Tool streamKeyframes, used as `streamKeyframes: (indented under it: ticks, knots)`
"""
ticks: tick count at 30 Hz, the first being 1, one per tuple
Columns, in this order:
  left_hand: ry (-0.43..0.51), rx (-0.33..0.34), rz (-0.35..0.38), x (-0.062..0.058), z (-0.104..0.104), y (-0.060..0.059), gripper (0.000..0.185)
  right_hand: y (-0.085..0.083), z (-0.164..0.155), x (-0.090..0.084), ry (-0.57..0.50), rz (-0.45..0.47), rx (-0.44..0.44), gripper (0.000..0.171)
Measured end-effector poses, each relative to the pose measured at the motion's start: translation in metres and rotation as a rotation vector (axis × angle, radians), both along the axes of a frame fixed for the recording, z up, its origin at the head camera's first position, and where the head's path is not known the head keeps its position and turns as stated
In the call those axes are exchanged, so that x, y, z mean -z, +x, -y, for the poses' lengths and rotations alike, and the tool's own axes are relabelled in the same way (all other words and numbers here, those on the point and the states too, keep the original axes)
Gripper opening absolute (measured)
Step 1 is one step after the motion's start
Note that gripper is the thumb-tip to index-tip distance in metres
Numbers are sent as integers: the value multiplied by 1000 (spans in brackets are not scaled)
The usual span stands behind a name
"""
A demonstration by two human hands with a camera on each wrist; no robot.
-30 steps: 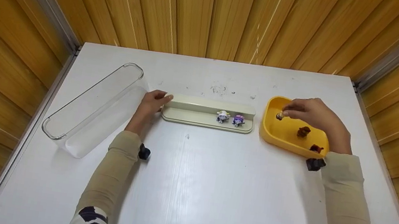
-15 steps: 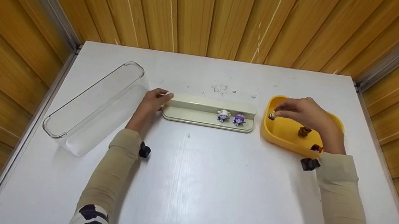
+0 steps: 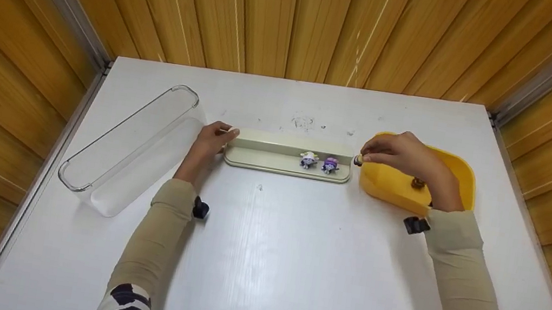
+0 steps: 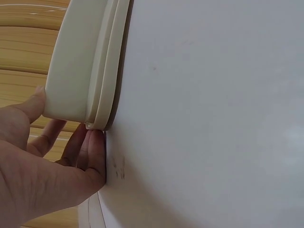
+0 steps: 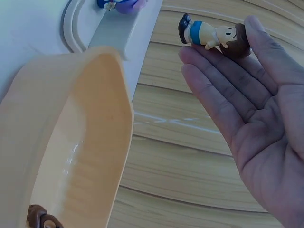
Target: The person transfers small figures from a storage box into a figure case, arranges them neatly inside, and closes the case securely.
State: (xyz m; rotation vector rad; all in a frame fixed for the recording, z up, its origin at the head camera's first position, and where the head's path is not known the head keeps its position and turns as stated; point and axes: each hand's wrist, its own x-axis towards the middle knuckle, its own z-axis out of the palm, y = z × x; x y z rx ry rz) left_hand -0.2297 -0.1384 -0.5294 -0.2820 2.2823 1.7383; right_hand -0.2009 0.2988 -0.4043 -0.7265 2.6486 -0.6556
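With thumb and fingers my left hand (image 3: 211, 141) grips the left end of a long cream stepped tray (image 3: 264, 161); in the left wrist view, the thumb lies against one edge of the tray (image 4: 78, 61) and the fingertips against its corner. Two small purple figurines, one white-hatted (image 3: 308, 160) and one pink-topped (image 3: 330, 166), stand on the tray's right part. My right hand (image 3: 407, 155) pinches a toy figurine (image 5: 213, 37) with brown hair and a blue band, held sideways between thumb and fingers, just off the tray's right end and beside the yellow bin's left rim.
The yellow bin (image 3: 385, 192) stands right of the tray, under my right forearm, with a brown figurine (image 3: 418, 183) inside. A long clear container (image 3: 137, 167) lies slantwise at the left. Wood-patterned walls (image 3: 296, 21) enclose the white table (image 3: 260, 262).
My right hand has carried the pinched figurine leftward, from above the inside of the yellow bin to beyond its left rim, near the tray. My left hand stays on the tray's end.
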Motion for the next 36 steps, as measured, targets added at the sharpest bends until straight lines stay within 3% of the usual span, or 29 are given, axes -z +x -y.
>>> streamKeyframes:
  ticks: [9, 16, 23, 36]
  knots:
    - [-9, -1, -11, 2, 1, 0, 41, -1, 24, 7, -22, -6, -123, 31]
    - [6, 1, -15, 0, 2, 0, 42, 0, 42, 11, -27, 53, -130, 32]
    - [17, 6, 0, -1, 2, 0, 43, -2, 56, 14, -42, 23, -191, 30]
    - [41, 0, 7, 0, 2, -1, 43, -8, 79, 28, -100, -18, -158, 29]
